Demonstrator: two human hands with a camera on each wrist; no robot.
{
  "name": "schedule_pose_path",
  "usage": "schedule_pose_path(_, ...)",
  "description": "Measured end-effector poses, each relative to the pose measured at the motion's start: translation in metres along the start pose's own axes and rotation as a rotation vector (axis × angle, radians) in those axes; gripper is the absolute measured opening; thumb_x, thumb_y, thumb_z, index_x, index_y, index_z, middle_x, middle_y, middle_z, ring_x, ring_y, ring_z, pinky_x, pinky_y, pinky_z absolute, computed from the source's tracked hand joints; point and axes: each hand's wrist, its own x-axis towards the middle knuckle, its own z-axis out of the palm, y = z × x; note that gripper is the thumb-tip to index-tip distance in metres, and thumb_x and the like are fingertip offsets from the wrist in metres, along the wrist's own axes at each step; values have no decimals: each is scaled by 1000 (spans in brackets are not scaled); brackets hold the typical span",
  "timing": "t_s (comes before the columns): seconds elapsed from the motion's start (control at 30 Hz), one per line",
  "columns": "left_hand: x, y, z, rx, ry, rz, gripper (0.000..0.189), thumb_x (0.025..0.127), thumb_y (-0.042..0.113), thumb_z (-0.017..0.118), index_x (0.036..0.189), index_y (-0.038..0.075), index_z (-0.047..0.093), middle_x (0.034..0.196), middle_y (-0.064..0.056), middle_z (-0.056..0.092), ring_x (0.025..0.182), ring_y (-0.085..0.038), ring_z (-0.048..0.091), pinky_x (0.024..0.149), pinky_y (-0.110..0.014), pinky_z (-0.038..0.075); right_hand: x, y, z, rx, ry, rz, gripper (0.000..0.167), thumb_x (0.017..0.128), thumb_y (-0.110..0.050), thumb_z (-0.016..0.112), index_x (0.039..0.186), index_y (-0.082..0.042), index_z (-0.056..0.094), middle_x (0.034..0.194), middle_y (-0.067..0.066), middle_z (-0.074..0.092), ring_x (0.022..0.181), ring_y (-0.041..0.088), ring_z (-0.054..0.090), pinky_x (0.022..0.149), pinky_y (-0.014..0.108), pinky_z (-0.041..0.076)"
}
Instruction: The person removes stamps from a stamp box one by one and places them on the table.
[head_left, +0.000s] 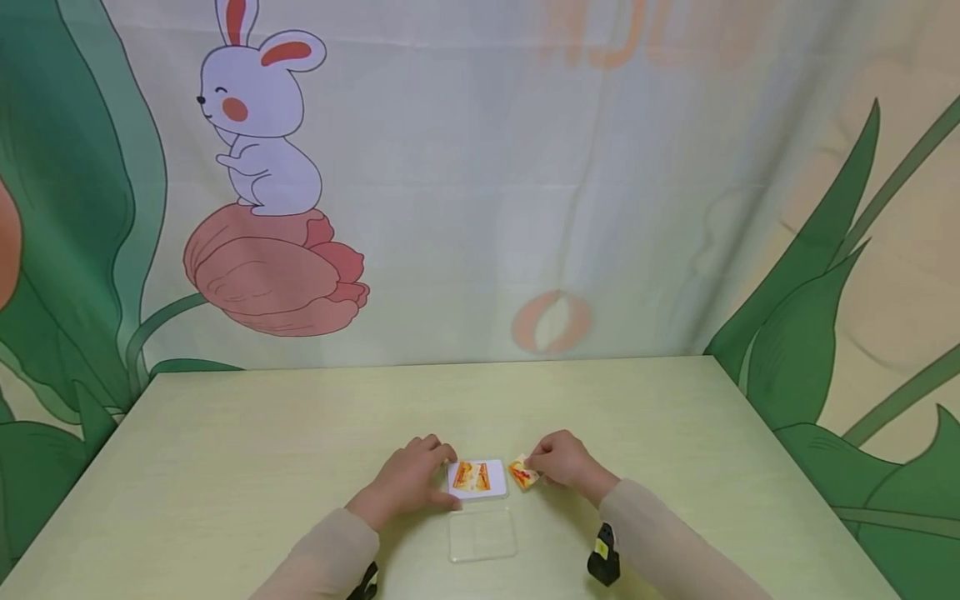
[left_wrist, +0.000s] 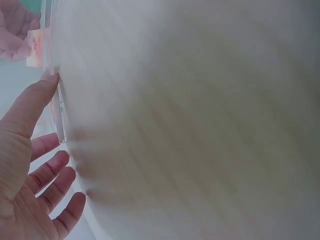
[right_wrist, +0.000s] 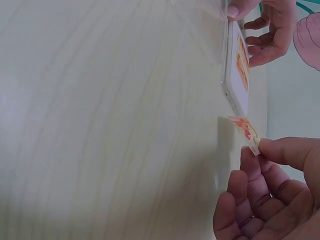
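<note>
A shallow white case [head_left: 496,479] lies on the table, with orange-and-yellow picture pieces [head_left: 472,477] on its white face. My left hand [head_left: 411,477] holds the case at its left end, thumb at the near edge and a finger at the far edge; in the left wrist view the thumb [left_wrist: 37,100] touches the rim. Just right of the case, my right hand [head_left: 564,460] pinches a small picture piece [head_left: 522,472] between thumb and index finger. The right wrist view shows this piece [right_wrist: 246,131] tilted, close to the case's end [right_wrist: 240,95].
A clear plastic lid [head_left: 482,536] lies on the pale table [head_left: 300,442] on the near side of the case. Behind the table hangs a printed curtain [head_left: 450,183] with a rabbit and leaves.
</note>
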Motion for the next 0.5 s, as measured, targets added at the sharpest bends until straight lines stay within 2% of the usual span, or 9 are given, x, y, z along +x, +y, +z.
schedule_pose_path(0.23, 0, -1, 0, 1, -5, -3, 57, 66, 38, 85, 107, 7, 62, 100, -4, 55, 92, -23, 49, 75, -42, 44, 1, 7, 0, -21, 18, 5, 16, 86, -14, 67, 73, -7, 65, 56, -3, 49, 46, 9, 38, 46, 21, 34)
schedule_pose_path(0.5, 1, -2, 1, 12, -7, -10, 57, 66, 39, 84, 108, 8, 62, 100, -4, 55, 91, -22, 50, 76, -42, 45, 0, 8, 3, -39, 41, 4, 16, 86, -12, 67, 71, -6, 65, 60, -2, 53, 46, 7, 39, 46, 20, 33)
